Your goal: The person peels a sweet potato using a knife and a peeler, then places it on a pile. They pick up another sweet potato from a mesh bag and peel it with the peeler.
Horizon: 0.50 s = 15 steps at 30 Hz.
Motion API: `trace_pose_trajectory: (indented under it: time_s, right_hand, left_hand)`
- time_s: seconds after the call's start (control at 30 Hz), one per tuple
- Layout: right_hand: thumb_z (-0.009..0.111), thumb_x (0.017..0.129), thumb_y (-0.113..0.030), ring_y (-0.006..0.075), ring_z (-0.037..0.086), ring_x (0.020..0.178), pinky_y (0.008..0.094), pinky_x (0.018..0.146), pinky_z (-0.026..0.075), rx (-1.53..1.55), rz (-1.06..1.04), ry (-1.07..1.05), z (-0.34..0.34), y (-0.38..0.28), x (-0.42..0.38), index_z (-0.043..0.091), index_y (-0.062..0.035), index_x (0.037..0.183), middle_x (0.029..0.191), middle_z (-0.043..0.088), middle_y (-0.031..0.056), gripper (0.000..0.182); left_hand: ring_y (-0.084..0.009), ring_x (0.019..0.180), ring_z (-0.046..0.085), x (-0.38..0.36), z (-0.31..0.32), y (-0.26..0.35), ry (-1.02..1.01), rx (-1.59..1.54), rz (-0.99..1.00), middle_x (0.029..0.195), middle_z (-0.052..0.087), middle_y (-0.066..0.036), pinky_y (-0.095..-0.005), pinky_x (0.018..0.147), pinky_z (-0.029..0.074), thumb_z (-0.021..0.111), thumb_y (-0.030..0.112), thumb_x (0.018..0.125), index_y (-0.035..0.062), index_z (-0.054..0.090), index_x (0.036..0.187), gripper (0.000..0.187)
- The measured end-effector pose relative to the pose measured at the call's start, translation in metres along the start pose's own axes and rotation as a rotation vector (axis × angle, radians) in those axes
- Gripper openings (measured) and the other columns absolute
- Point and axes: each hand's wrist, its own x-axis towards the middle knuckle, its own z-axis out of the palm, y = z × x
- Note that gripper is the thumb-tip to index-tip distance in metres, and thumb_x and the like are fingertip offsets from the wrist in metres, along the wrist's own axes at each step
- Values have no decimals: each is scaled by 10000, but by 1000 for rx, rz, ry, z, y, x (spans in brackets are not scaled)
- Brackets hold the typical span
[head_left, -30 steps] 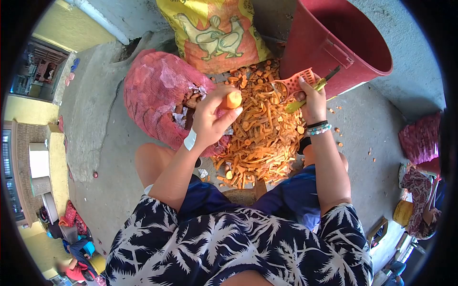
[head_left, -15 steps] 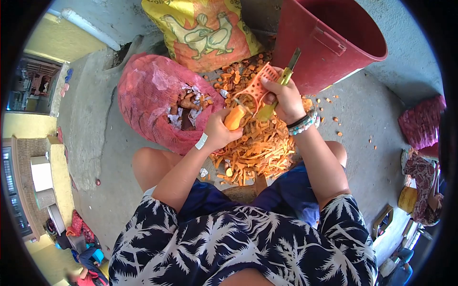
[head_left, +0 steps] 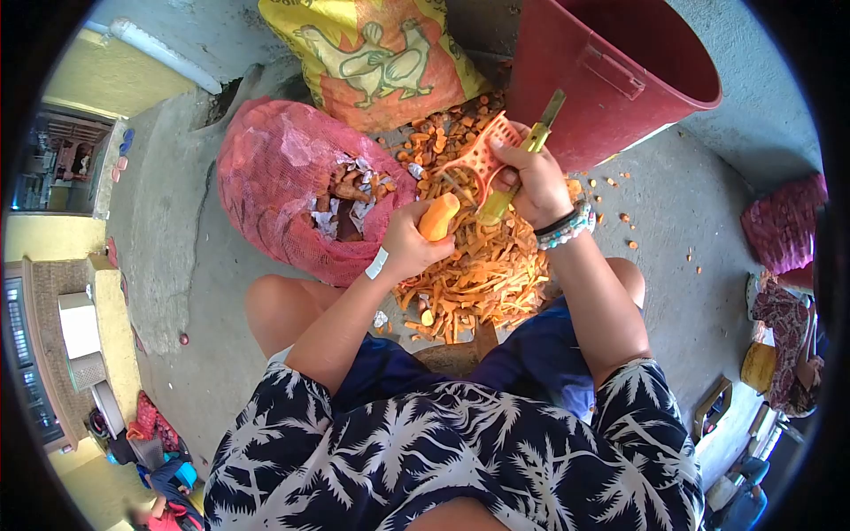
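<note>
My left hand (head_left: pixel 413 245) is closed around a peeled carrot (head_left: pixel 439 218), whose rounded end points up and to the right. Held in my right hand (head_left: pixel 540 190) are an orange peeler (head_left: pixel 482 162) with a perforated handle and a yellow-green cutter (head_left: pixel 535 142), its blade pointing up and away. The peeler's blade sits just beside the carrot's tip, with a small gap that I cannot judge exactly. Below both hands lies a heap of carrot peelings (head_left: pixel 496 265) between my legs. Cut carrot ends (head_left: pixel 443 137) are scattered beyond it.
A pink mesh sack (head_left: pixel 283 168) of carrots and paper lies open at the left. Behind stands a yellow and orange sack (head_left: pixel 372 66) printed with chickens. A tall red bin (head_left: pixel 575 97) leans at the upper right. A purple mesh sack (head_left: pixel 779 226) and a person (head_left: pixel 784 345) are far right.
The peeler has moved slightly up and right, away from the carrot's tip, which shows more fully now. Both hands keep their hold.
</note>
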Motion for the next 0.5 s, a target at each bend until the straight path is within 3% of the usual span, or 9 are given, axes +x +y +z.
trace_pose_trajectory:
  time_s: [0.2, 0.4, 0.47, 0.5]
  right_hand:
    - [544, 840, -18, 46, 395, 468, 192, 424, 341, -71, 17, 12, 7, 9, -5, 462, -52, 1055, 726, 536, 0, 232]
    - [575, 824, -25, 42, 407, 466, 197, 407, 343, -147, -104, 8, 9, 9, -8, 465, -44, 1067, 730, 550, 6, 268]
    - [600, 797, -12, 87, 537, 576, 212, 460, 405, -184, -168, 53, 4, 16, -2, 499, -40, 1042, 776, 589, 34, 267]
    - [600, 797, -12, 87, 537, 576, 212, 460, 405, -185, -166, 57, -15, 24, 16, 499, -40, 1042, 776, 589, 34, 267]
  left_hand:
    - [-199, 599, 529, 2, -3, 13, 49, -3, 71, 693, 554, -104, -305, 581, 427, 674, 125, 612, -4, 572, 843, 283]
    - [-234, 617, 550, 0, -5, 15, 57, 68, 75, 699, 560, -120, -315, 582, 431, 676, 126, 608, 7, 568, 812, 260]
    - [-233, 628, 560, 0, -5, 20, 74, 84, 155, 708, 566, -113, -309, 588, 434, 675, 105, 615, 18, 568, 801, 231]
    - [-233, 628, 560, -1, -2, 22, 72, 81, 153, 708, 566, -113, -309, 588, 434, 675, 105, 615, 18, 568, 801, 231]
